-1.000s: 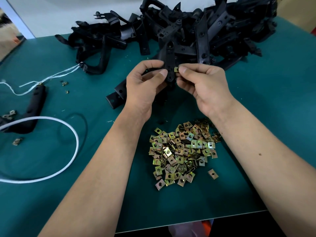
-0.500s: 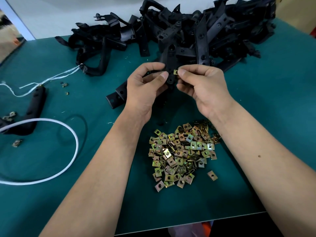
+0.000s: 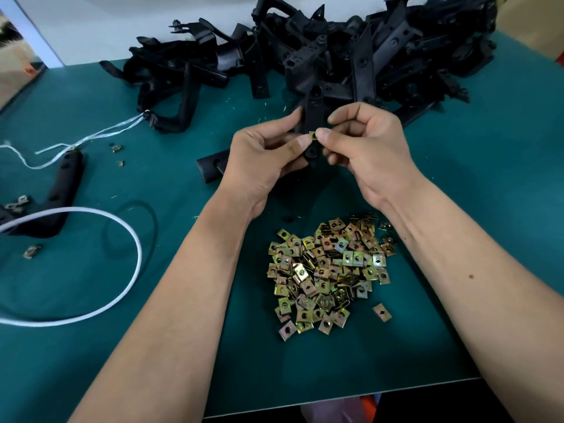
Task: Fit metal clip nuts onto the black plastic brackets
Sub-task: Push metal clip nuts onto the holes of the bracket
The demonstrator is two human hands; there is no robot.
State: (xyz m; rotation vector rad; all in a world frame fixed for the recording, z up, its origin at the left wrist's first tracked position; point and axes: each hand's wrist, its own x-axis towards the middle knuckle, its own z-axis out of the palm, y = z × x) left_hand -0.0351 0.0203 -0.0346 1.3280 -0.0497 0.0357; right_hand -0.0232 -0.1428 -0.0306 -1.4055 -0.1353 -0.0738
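My left hand (image 3: 262, 160) grips a black plastic bracket (image 3: 314, 114) that stands upright between both hands, its lower arm (image 3: 210, 167) sticking out to the left. My right hand (image 3: 369, 148) pinches a small gold clip nut (image 3: 312, 135) against the bracket's right edge, thumb on top. A heap of loose gold clip nuts (image 3: 328, 270) lies on the green mat between my forearms. A big pile of black brackets (image 3: 351, 53) fills the far side of the table.
A black bracket (image 3: 58, 196) lies at the left with a white cord loop (image 3: 122, 239) and white string (image 3: 91, 138). A few stray clip nuts (image 3: 32, 251) sit near it. The green mat's (image 3: 494, 184) front edge runs along the bottom.
The bracket and both hands have dropped slightly toward me. The clip nut sits lower on the bracket's edge, pressed by my right thumb.
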